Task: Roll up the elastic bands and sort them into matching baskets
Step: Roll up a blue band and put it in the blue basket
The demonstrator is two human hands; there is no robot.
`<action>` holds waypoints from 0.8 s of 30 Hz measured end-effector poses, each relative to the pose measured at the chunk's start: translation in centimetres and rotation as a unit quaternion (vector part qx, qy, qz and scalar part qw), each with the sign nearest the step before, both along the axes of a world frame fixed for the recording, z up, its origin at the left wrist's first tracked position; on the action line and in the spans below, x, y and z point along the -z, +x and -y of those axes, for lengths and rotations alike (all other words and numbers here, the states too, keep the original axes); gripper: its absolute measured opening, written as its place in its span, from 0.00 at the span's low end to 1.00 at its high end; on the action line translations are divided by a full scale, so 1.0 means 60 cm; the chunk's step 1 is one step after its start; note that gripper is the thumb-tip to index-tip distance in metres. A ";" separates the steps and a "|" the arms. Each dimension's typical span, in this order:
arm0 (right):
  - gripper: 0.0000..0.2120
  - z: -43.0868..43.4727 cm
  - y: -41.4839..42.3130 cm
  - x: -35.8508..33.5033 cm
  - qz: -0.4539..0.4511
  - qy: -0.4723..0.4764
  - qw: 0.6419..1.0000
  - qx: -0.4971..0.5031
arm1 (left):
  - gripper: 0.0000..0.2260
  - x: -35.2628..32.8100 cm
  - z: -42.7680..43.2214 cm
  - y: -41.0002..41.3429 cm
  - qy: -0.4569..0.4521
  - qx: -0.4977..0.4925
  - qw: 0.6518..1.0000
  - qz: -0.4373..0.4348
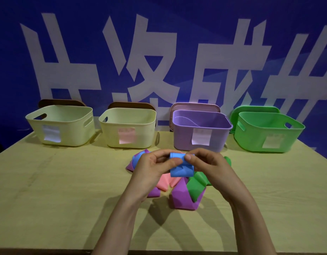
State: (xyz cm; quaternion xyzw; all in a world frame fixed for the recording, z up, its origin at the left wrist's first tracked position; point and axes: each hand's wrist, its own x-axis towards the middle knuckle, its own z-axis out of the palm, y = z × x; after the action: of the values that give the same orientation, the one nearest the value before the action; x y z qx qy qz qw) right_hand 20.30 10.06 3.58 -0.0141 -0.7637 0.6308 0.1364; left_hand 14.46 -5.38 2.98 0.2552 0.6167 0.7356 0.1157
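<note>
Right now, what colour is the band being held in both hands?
Blue. The band shows best in the head view.

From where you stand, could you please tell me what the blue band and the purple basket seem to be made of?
Flat blue elastic band: probably matte rubber or latex; it curls smoothly without creasing. Purple rectangular basket: apparently moulded plastic, slight sheen; rigid thin walls, rounded rim.

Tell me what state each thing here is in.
blue band: partly rolled, held above the table.
left hand: pinching the blue band.
right hand: pinching the blue band.
pink band: unrolled, on the table.
purple band: unrolled, on the table.
green band: unrolled, on the table.
left cream basket: open.
second cream basket: open.
purple basket: open.
green basket: open.
</note>
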 end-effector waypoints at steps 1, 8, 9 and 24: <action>0.09 0.002 -0.001 -0.001 -0.007 -0.011 1.000 0.007 | 0.07 0.000 0.000 0.000 0.003 -0.008 1.000 -0.009; 0.09 0.017 -0.014 -0.003 -0.029 -0.163 0.985 0.044 | 0.13 0.008 -0.007 -0.001 0.104 0.026 0.989 0.099; 0.09 0.018 -0.014 -0.003 -0.027 -0.174 0.983 0.046 | 0.15 0.012 -0.008 -0.003 0.102 0.033 0.989 0.106; 0.14 0.025 -0.026 0.013 -0.086 -0.184 0.978 0.038 | 0.11 0.016 -0.014 0.002 0.052 -0.075 0.992 0.081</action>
State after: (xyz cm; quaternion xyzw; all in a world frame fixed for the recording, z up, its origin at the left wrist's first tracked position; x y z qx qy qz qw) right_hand 18.76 8.56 2.78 -0.0135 -0.6186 0.7541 0.2200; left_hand 14.55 -4.51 2.01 0.1534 0.5833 0.7918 0.0964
